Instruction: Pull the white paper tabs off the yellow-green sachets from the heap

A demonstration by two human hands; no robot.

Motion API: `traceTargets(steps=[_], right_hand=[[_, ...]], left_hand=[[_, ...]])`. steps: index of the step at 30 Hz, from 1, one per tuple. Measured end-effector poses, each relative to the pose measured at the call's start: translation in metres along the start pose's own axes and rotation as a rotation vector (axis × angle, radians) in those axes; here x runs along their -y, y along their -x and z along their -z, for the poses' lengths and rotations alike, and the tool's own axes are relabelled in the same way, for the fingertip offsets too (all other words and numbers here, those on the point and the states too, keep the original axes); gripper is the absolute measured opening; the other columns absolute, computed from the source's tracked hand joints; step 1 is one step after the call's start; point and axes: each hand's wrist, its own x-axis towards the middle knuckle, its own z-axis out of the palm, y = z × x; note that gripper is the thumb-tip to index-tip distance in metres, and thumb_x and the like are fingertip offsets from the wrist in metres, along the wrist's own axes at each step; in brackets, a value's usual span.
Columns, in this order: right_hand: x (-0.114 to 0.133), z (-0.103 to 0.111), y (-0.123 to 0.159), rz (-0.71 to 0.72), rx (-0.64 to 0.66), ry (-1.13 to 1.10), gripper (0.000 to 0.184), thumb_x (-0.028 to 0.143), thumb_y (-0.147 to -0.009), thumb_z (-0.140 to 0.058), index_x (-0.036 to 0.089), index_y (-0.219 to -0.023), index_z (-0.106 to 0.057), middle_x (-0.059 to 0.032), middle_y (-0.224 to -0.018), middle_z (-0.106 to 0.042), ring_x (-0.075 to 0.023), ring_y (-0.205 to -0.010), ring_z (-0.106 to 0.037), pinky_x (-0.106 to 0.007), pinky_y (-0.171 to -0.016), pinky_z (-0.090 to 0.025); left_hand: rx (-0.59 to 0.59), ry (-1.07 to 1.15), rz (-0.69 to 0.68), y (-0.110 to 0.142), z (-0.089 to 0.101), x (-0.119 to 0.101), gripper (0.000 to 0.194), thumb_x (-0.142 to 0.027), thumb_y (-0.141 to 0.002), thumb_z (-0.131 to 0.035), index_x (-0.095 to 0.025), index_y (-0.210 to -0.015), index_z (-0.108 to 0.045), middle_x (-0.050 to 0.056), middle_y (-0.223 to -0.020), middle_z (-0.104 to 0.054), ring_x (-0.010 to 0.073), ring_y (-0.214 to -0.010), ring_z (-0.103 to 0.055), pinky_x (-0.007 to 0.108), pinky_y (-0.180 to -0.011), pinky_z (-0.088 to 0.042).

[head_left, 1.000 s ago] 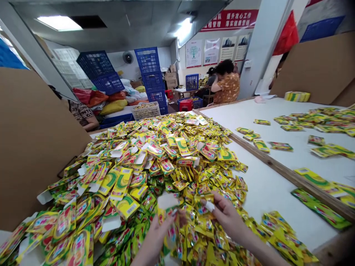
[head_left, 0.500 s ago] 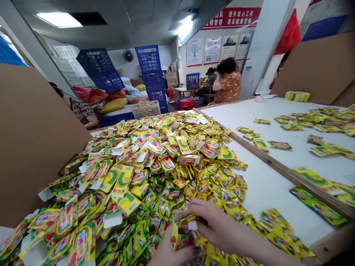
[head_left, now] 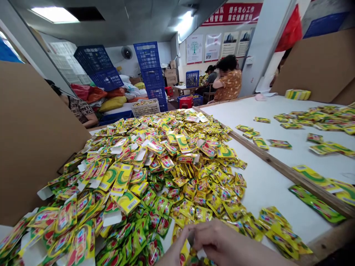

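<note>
At the near edge of the tabletop (head_left: 274, 210), the left hand (head_left: 176, 251) and right hand (head_left: 222, 244) are together, touching, though whatever they grip is hidden. Just beyond them, yellow-and-green sachets (head_left: 155, 166) lie heaped in a wide pile across the tabletop. A wooden rail (head_left: 277, 161) runs along its right side, with more sachets scattered on a second table (head_left: 280, 107) past it, and farther back a co-worker (head_left: 229, 79) sits near stacked blue crates (head_left: 148, 61).
</note>
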Motion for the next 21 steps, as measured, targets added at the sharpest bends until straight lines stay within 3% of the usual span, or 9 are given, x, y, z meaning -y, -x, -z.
traceTargets(steps=[5,7,8,10,12,13,15,17,21], right_hand=[[0.000,-0.011,0.007,-0.062,0.072,-0.117,0.035,0.003,-0.073,-0.043,0.021,-0.087,-0.069,-0.0022,-0.085,-0.068,-0.0160,-0.081,-0.061,-0.024,-0.073,-0.046],[-0.009,-0.001,0.016,-0.073,-0.013,-0.080,0.035,0.003,-0.072,-0.043,0.022,-0.084,-0.069,-0.0027,-0.089,-0.067,-0.0172,-0.086,-0.060,-0.026,-0.076,-0.046],[-0.016,0.010,0.024,-0.074,-0.098,-0.036,0.034,0.004,-0.073,-0.042,0.022,-0.082,-0.069,-0.0033,-0.090,-0.066,-0.0181,-0.088,-0.060,-0.028,-0.077,-0.046],[-0.035,0.047,0.044,-0.110,-0.369,0.131,0.029,0.011,-0.076,-0.041,0.022,-0.079,-0.068,-0.0052,-0.088,-0.066,-0.0207,-0.082,-0.061,-0.032,-0.073,-0.046],[-0.054,0.092,0.065,-0.346,-0.743,0.429,0.025,0.017,-0.075,-0.043,0.020,-0.085,-0.065,-0.0078,-0.083,-0.067,-0.0192,-0.057,-0.058,-0.034,-0.059,-0.044],[-0.062,0.111,0.073,-0.508,-0.863,0.610,0.026,0.020,-0.074,-0.046,0.018,-0.093,-0.063,-0.0096,-0.084,-0.067,-0.0192,-0.052,-0.055,-0.035,-0.056,-0.042],[-0.073,0.132,0.077,-0.657,-0.985,0.831,0.033,0.020,-0.077,-0.044,0.014,-0.107,-0.057,-0.0155,-0.102,-0.063,-0.0208,-0.058,-0.057,-0.036,-0.060,-0.040],[-0.078,0.121,0.063,-0.658,-0.918,0.851,0.029,0.020,-0.078,-0.044,0.014,-0.104,-0.057,-0.0150,-0.103,-0.063,-0.0203,-0.064,-0.059,-0.034,-0.063,-0.040],[-0.088,0.042,0.008,-0.566,-0.622,0.714,0.009,0.030,-0.072,-0.058,0.021,-0.073,-0.061,-0.0014,-0.063,-0.064,-0.0182,-0.055,-0.058,-0.025,-0.050,-0.036]], left_hand=[[0.118,-0.068,0.003,-0.010,-0.010,0.007,0.080,-0.016,-0.060,-0.067,-0.018,-0.132,-0.031,0.011,-0.128,-0.050,0.0266,-0.122,-0.043,0.040,-0.106,-0.024],[0.103,-0.128,0.002,-0.012,-0.008,0.006,0.095,-0.021,-0.058,-0.071,-0.019,-0.138,-0.019,0.013,-0.135,-0.044,0.0270,-0.125,-0.039,0.040,-0.107,-0.023],[0.047,-0.188,-0.010,-0.012,-0.004,0.005,0.095,-0.025,-0.060,-0.072,-0.020,-0.138,-0.019,0.012,-0.138,-0.040,0.0268,-0.128,-0.036,0.040,-0.107,-0.024],[-0.194,-0.406,-0.056,-0.013,0.012,0.001,0.073,-0.036,-0.070,-0.064,-0.023,-0.134,-0.032,0.011,-0.137,-0.041,0.0260,-0.128,-0.035,0.040,-0.107,-0.025],[-0.527,-0.751,-0.093,-0.014,0.035,0.000,0.048,-0.041,-0.079,-0.049,-0.020,-0.123,-0.047,0.013,-0.128,-0.049,0.0279,-0.123,-0.040,0.043,-0.104,-0.028],[-0.647,-0.925,-0.072,-0.016,0.047,0.001,0.047,-0.041,-0.081,-0.045,-0.015,-0.120,-0.049,0.016,-0.123,-0.052,0.0303,-0.119,-0.043,0.046,-0.101,-0.031],[-0.752,-1.177,0.026,-0.020,0.066,0.006,0.052,-0.042,-0.080,-0.046,-0.007,-0.118,-0.049,0.022,-0.114,-0.055,0.0356,-0.110,-0.049,0.049,-0.093,-0.038],[-0.739,-1.274,0.098,-0.024,0.077,0.013,0.053,-0.040,-0.077,-0.050,-0.003,-0.115,-0.050,0.024,-0.109,-0.057,0.0380,-0.106,-0.051,0.049,-0.087,-0.042],[-0.695,-1.224,0.055,-0.027,0.081,0.022,0.039,-0.035,-0.078,-0.049,-0.009,-0.105,-0.055,0.019,-0.107,-0.060,0.0326,-0.104,-0.055,0.043,-0.086,-0.044]])
